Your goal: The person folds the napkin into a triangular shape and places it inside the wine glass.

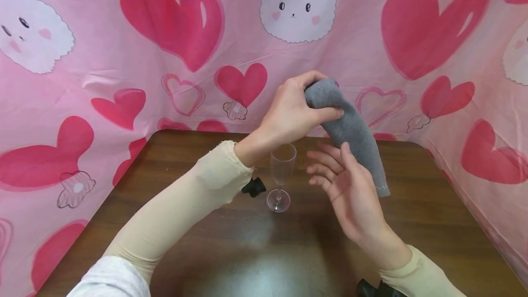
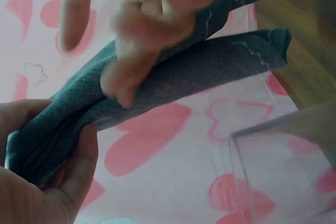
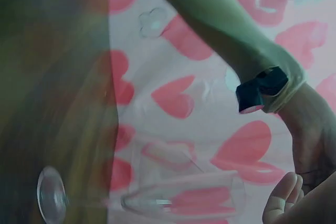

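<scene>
While the grey folded cloth [image 1: 348,129] is hanging in the air above the brown table [image 1: 433,205], its long axis is slanting down and to the right from the left hand [image 1: 293,113], which is gripping the upper end with curled fingers. Just beside the lower half, the right hand [image 1: 350,191] is lying with relaxed, straight fingers, brushing it. Below both, a clear stemmed glass [image 1: 282,175] is standing upright.

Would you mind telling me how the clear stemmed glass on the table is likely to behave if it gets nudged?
The stemmed glass would probably tip easily: it stands upright on a thin stem over a small round foot. It looks light and thin-walled, so a knock might slide or topple it, and it may crack. The left hand and its wrist hold the grey cloth just above it, so a bump seems possible.
</scene>
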`<state>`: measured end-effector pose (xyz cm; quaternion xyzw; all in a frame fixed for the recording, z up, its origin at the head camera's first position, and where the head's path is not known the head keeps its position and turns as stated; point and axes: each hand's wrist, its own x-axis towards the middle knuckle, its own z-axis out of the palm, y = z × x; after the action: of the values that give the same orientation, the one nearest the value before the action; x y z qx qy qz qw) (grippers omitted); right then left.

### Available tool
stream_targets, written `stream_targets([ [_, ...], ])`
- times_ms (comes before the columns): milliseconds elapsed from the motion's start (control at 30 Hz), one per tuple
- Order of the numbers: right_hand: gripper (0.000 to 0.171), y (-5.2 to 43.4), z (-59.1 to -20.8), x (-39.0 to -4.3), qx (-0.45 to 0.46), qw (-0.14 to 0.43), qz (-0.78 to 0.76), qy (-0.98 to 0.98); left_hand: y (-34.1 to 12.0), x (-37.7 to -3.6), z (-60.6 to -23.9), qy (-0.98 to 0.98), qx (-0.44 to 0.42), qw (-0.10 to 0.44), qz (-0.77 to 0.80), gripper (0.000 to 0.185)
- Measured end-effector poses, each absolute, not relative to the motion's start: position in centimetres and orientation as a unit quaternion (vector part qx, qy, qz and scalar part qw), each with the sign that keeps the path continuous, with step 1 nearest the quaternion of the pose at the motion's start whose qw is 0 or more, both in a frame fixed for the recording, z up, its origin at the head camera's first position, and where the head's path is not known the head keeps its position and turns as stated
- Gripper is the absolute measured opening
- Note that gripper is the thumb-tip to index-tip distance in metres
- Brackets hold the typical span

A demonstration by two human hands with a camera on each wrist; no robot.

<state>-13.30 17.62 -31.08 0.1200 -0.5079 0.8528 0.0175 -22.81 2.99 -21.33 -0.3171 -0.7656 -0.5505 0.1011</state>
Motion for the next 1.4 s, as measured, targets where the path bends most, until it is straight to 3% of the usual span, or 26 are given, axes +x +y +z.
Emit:
stream_targets([
  [167,0.053,18.1,-30.9,-14.0,0.129,-0.019,0.882,-0.454,3.4,-22.3,-21.4,-0.763,-0.305,0.091,-0.563,0.039],
  [433,0.044,18.9,-30.4,-15.5,0.104,-0.005,0.91,-0.402,3.0,-21.9,-21.7,-0.746,-0.29,0.06,-0.597,0.034],
  [667,0.04,19.4,-29.5,-16.5,0.098,0.062,0.924,-0.364,2.4,-22.2,-22.3,-0.724,-0.271,0.0,-0.634,0.03],
  [967,0.045,19.4,-28.8,-17.5,0.114,0.12,0.91,-0.38,1.1,-23.0,-22.7,-0.774,-0.314,0.009,-0.55,0.033],
  [1400,0.042,18.9,-28.0,-18.9,0.164,0.192,0.817,-0.519,-1.1,-23.9,-23.2,-0.808,-0.344,-0.048,-0.476,0.043],
])
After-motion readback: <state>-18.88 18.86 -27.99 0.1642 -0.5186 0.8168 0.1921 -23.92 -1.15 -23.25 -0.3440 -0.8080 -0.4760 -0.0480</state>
